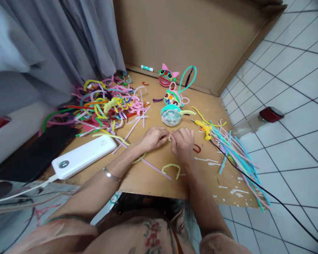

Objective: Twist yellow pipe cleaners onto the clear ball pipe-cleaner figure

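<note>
My left hand (154,138) and my right hand (182,144) meet over the middle of the board, fingers pinched together. Between their fingertips shows a short bit of pale yellow pipe cleaner (169,138); the rest of it is hidden by the fingers. Just beyond them sits a clear, round, bowl-like piece (171,117) with a turquoise fuzzy rim and a pale yellow stalk pointing right. Behind it stand a colourful pipe-cleaner animal head (173,97) with a turquoise loop and a pink-eared head (165,76). A bent yellow pipe cleaner (171,166) lies nearer to me.
A yellow glue gun (203,127) with a black cord lies right of my hands, beside a bundle of long pipe cleaners (235,155). Left are a tangled coloured pile (108,102), a white power bank (84,157) and a dark tablet-like slab (39,151). A marker (147,68) lies at the back.
</note>
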### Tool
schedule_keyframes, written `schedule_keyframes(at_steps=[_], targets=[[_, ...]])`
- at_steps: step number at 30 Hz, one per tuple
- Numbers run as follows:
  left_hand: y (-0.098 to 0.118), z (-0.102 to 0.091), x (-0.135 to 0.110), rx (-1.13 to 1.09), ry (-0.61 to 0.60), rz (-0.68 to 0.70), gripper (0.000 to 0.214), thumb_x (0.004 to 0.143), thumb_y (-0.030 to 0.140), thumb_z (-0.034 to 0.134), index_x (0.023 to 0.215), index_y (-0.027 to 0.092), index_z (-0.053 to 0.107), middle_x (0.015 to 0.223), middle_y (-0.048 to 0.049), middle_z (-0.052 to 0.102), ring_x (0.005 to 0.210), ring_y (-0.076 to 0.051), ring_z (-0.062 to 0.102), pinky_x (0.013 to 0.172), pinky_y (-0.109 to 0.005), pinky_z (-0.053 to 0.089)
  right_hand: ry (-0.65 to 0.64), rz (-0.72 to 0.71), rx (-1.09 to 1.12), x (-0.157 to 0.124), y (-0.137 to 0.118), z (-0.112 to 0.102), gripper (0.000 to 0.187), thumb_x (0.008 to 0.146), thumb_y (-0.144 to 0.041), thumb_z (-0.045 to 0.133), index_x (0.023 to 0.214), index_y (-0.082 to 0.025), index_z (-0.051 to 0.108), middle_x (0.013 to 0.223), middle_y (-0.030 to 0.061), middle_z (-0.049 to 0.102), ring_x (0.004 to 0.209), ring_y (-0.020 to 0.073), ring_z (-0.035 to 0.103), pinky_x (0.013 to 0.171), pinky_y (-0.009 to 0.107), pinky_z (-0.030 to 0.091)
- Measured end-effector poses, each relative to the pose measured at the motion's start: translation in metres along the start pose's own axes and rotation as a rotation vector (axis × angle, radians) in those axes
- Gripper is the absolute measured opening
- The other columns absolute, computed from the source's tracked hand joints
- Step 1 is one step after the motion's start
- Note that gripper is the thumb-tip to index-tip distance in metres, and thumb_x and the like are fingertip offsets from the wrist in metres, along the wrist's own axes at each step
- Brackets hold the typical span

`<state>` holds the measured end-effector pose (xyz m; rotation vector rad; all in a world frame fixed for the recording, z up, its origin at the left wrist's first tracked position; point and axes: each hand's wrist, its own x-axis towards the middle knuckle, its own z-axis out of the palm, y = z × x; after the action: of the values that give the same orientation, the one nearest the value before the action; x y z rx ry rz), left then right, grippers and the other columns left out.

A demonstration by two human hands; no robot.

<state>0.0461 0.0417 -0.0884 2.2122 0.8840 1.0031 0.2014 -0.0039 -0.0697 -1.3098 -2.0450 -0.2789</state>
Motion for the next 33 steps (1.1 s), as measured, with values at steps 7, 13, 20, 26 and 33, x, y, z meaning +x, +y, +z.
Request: schedule_keyframes(at_steps=[7,13,20,26,33], targets=[[0.012,-0.008,-0.002,-0.216,-0.274,0.037,0.015,0.076,0.024,0.062,0.063,0.019,0.069,0.066,-0.0047,0.063,0.058,-0.012,0.053,0.059,-0.022,0.037,-0.312,0.465,0.892,0.005,0.020,-0.019,0.021,0.076,-0.038,0.066,0.070,-0.018,0.068,0.067,0.0001,0.061,0.059,0.0119,0.051,0.057,0.025,0.039],[0.029,-0.009,-0.004,-0.577,-0.260,-0.051,0.023,0.074,0.040,0.070,0.072,0.018,0.075,0.066,-0.0066,0.066,0.060,-0.015,0.058,0.059,-0.025,0.045,-0.311,0.751,1.300,0.006,0.025,-0.020,0.032,0.065,-0.046,0.075,0.079,-0.018,0.069,0.056,-0.0041,0.056,0.048,0.0077,0.042,0.048,0.021,0.035],[0.015,0.000,0.002,-0.894,0.298,-0.330,0.039,0.056,0.049,0.082,0.063,0.014,0.068,0.055,-0.0004,0.059,0.044,-0.007,0.044,0.048,-0.022,0.037,-0.132,0.702,1.244,0.005,0.016,0.004,0.030,0.069,-0.044,0.071,0.083,-0.018,0.071,0.064,-0.0018,0.063,0.059,0.0102,0.051,0.054,0.021,0.039],[0.010,0.007,0.005,-0.898,0.430,-0.408,0.035,0.056,0.043,0.082,0.065,0.013,0.067,0.050,0.0014,0.057,0.043,-0.006,0.045,0.046,-0.021,0.035,-0.045,0.760,1.197,0.006,-0.001,0.010,0.030,0.063,-0.038,0.075,0.085,-0.017,0.072,0.072,-0.0007,0.069,0.064,0.0117,0.057,0.061,0.023,0.044],[0.014,0.026,0.004,-1.077,0.500,-0.481,0.033,0.054,0.038,0.082,0.066,0.012,0.065,0.055,0.0026,0.058,0.044,-0.004,0.043,0.047,-0.019,0.035,0.151,0.801,1.062,0.005,-0.010,0.021,0.021,0.064,-0.034,0.072,0.074,-0.015,0.071,0.069,-0.0001,0.070,0.064,0.0118,0.057,0.068,0.026,0.047]])
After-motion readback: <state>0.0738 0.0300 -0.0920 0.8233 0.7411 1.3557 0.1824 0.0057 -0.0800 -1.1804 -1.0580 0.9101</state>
